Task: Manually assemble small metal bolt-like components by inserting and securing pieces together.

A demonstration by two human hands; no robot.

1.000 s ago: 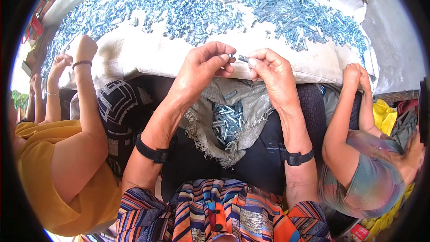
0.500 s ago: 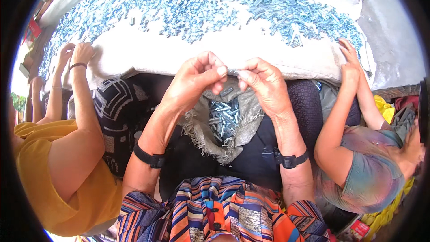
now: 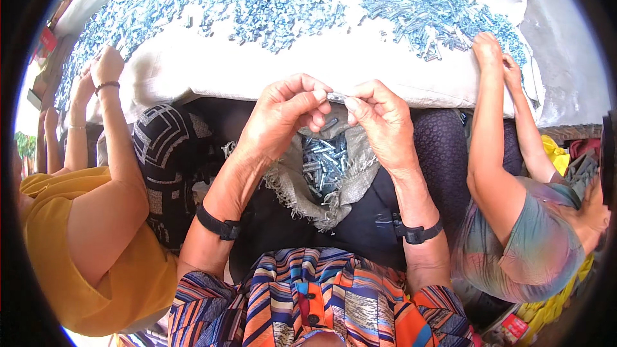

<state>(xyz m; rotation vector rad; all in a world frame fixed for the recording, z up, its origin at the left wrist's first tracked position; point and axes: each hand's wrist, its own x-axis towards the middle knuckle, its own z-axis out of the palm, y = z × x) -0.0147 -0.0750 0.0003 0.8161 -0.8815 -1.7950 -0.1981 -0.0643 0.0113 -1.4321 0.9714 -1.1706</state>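
Note:
A small silvery metal piece [image 3: 337,97], short and tube-like, spans the gap between my two hands. Thumb and fingers of my left hand [image 3: 283,114] pinch one end of it. My right hand [image 3: 384,125] has its thumb and forefinger pressed on the other end. Its exact kind is too small to make out. Below my hands, a frayed woven sack [image 3: 287,187] lies open in my lap with several similar metal pieces [image 3: 323,162] inside.
Many bluish metal pieces [image 3: 270,16] are spread over a white cloth [image 3: 222,80] ahead. A person in yellow [image 3: 116,244] sits at my left, one in a multicoloured top [image 3: 536,244] at my right. Their hands [image 3: 106,65] [image 3: 488,50] are at the pile's edges.
My hands stay nearly in place, and more of the metal piece shows between them. The right-hand person's hand has moved farther onto the pile; the left-hand person's hands have shifted slightly.

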